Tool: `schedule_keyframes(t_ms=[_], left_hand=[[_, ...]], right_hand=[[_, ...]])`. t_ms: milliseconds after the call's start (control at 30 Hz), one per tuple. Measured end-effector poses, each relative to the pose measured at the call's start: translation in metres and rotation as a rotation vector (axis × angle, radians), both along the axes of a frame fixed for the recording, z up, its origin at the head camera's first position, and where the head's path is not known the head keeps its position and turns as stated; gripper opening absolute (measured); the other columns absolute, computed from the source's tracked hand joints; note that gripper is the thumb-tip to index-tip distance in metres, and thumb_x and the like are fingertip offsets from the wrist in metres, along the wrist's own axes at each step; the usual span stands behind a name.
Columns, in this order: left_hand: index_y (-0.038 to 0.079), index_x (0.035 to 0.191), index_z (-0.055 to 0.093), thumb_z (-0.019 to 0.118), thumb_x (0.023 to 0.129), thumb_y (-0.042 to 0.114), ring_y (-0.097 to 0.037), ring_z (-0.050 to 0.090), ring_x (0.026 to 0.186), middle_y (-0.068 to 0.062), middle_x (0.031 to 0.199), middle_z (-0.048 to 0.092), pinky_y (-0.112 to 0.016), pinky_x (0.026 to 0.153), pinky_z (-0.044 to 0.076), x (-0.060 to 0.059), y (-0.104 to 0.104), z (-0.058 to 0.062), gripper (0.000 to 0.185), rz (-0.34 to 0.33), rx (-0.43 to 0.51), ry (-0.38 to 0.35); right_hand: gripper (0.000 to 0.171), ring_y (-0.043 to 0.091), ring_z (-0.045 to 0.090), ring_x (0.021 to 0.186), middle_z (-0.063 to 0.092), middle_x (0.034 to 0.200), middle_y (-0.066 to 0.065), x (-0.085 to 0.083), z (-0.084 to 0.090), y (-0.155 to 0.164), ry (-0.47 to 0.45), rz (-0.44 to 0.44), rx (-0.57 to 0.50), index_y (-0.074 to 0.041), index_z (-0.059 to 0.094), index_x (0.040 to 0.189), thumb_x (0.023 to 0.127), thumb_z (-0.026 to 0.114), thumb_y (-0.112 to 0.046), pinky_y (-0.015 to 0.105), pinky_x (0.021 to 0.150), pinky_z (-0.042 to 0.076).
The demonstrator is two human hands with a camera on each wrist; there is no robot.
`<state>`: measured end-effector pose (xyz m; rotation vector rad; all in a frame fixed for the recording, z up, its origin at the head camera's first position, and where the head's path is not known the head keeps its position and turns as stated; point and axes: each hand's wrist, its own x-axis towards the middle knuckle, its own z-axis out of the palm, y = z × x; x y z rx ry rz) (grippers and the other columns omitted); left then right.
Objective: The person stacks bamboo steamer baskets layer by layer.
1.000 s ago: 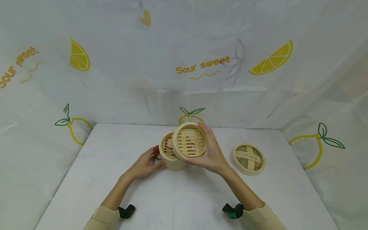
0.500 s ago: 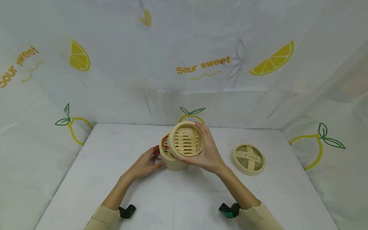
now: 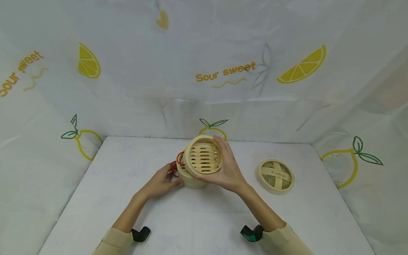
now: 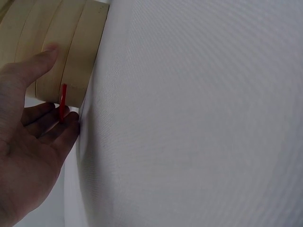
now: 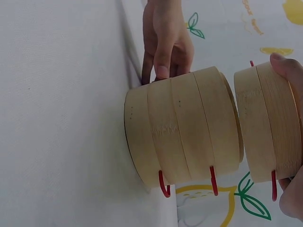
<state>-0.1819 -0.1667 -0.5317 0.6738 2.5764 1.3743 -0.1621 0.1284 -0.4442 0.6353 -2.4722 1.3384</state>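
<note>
My right hand grips a bamboo steamer tier by its rim and holds it tilted just above a stacked bamboo steamer base at the table's middle. In the right wrist view the held tier hangs a small gap off the base, and red wire loops show on both. My left hand rests against the base's left wall, with the thumb on the bamboo and the fingers by a red loop.
A woven bamboo lid lies flat on the white table to the right of the base. Lemon-printed sheets wall the table at the back and on both sides.
My right hand has carried the tilted tier to the left, so it covers more of the base. The left hand and the lid have stayed put.
</note>
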Motion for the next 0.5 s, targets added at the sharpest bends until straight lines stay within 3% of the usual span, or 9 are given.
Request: schedule_keyframes(t_ms=[200, 500], left_hand=[[0.002, 0.155, 0.052, 0.086, 0.095, 0.024, -0.038, 0.06, 0.145, -0.017, 0.152, 0.064, -0.058, 0.122, 0.052, 0.0008, 0.0004, 0.0005, 0.072, 0.006, 0.006, -0.002], [0.0, 0.155, 0.052, 0.086, 0.095, 0.024, -0.038, 0.059, 0.147, -0.017, 0.153, 0.064, -0.058, 0.125, 0.05, 0.0011, 0.002, 0.0027, 0.073, 0.017, -0.005, -0.003]], right_hand=[[0.136, 0.036, 0.038, 0.16, 0.036, 0.173, 0.014, 0.0006, -0.001, -0.0032, -0.013, 0.002, 0.007, -0.014, 0.027, 0.171, 0.062, 0.106, -0.039, 0.068, 0.131, 0.037], [0.136, 0.036, 0.036, 0.161, 0.035, 0.174, 0.014, 0.0008, -0.0025, -0.0086, -0.018, -0.001, 0.018, -0.007, 0.028, 0.17, 0.063, 0.106, -0.038, 0.068, 0.131, 0.037]])
